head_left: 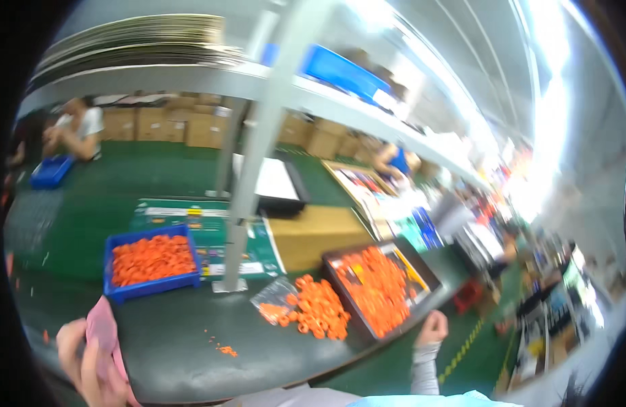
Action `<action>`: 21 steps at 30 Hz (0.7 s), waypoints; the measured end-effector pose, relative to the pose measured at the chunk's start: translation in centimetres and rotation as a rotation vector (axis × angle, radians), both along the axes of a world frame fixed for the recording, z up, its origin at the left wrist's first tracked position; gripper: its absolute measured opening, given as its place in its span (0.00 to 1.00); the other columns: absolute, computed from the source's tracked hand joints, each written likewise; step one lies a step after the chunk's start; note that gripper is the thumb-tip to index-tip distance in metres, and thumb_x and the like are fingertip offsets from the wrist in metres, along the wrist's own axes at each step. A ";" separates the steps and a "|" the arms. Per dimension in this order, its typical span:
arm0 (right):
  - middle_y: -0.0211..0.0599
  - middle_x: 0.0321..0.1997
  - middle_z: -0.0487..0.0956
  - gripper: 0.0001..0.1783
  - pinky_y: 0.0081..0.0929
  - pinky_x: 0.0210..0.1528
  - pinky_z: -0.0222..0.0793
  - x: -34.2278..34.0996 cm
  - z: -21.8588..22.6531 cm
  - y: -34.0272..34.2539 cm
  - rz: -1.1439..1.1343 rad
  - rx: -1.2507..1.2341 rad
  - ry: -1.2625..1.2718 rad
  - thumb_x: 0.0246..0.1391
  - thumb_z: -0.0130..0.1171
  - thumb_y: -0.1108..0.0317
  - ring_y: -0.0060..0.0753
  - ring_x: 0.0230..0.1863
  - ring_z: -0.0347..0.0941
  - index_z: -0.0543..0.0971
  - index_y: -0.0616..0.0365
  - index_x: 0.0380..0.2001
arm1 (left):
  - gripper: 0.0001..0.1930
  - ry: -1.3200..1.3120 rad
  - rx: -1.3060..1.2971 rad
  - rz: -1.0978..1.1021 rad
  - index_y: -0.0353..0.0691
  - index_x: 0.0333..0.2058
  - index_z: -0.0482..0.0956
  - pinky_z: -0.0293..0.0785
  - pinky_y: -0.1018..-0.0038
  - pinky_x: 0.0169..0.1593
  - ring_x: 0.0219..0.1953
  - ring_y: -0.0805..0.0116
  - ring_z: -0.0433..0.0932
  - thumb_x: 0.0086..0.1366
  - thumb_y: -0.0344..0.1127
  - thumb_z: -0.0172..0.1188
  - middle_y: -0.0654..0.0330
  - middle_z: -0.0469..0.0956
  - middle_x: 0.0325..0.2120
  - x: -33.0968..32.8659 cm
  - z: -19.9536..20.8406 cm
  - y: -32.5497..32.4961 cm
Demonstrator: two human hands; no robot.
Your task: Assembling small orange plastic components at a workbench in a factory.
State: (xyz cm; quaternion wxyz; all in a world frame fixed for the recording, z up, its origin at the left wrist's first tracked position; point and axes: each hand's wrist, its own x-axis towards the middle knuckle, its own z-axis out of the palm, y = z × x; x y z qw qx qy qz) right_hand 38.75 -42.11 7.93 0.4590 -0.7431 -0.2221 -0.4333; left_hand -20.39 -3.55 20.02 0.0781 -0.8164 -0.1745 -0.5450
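Note:
At the lower left, my left hand (pixel 82 359) is closed on a pink cloth (pixel 104 327) that hangs down over the bench edge. My right hand (pixel 433 328) is off the bench's right edge, beside a dark tray (pixel 427 288). Its fingers are curled in, and what they hold, if anything, cannot be made out. Small orange ring-like parts (pixel 377 288) fill much of that tray. More orange parts (pixel 321 308) lie heaped on the dark bench (pixel 170 346), next to a clear plastic bag (pixel 272 293). Orange scraps (pixel 226 351) are scattered nearer to me.
A blue bin (pixel 157 288) of orange parts stands at the left. A metal post (pixel 242 224) rises from the bench to a shelf (pixel 157 85). Brown cardboard (pixel 313 237) lies behind the parts. Two people (pixel 88 129) work across the bench, with boxes (pixel 204 129) behind.

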 end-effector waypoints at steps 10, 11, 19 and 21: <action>0.34 0.25 0.80 0.13 0.32 0.29 0.65 -18.1 -5.6 28.6 1.664 -0.836 -0.470 0.50 0.68 0.73 0.34 0.26 0.76 0.85 0.56 0.41 | 0.15 -0.290 -0.556 0.868 0.30 0.43 0.77 0.69 0.57 0.54 0.50 0.44 0.72 0.54 0.21 0.63 0.47 0.73 0.45 -2.6 -19.7 -10.5; 0.34 0.27 0.80 0.12 0.31 0.31 0.65 -19.5 -6.4 28.9 1.723 -0.875 -0.461 0.51 0.68 0.72 0.33 0.27 0.76 0.85 0.56 0.41 | 0.15 -0.283 -0.544 0.848 0.31 0.43 0.77 0.69 0.58 0.54 0.50 0.44 0.72 0.54 0.21 0.63 0.48 0.73 0.45 -2.0 -19.3 -10.5; 0.40 0.29 0.81 0.08 0.40 0.29 0.62 -20.4 -10.9 30.5 1.643 -0.849 -0.402 0.48 0.68 0.69 0.41 0.25 0.75 0.82 0.52 0.33 | 0.10 -0.119 -0.623 0.168 0.33 0.37 0.81 0.72 0.61 0.46 0.41 0.51 0.77 0.55 0.25 0.66 0.51 0.78 0.35 7.3 -12.5 -1.5; 0.41 0.37 0.83 0.07 0.42 0.32 0.63 -21.5 -11.1 32.3 1.646 -0.626 -0.474 0.49 0.67 0.70 0.37 0.33 0.79 0.81 0.52 0.33 | 0.08 0.173 -0.535 -0.034 0.37 0.35 0.81 0.72 0.60 0.45 0.40 0.53 0.77 0.55 0.27 0.67 0.52 0.78 0.35 9.5 -11.9 1.5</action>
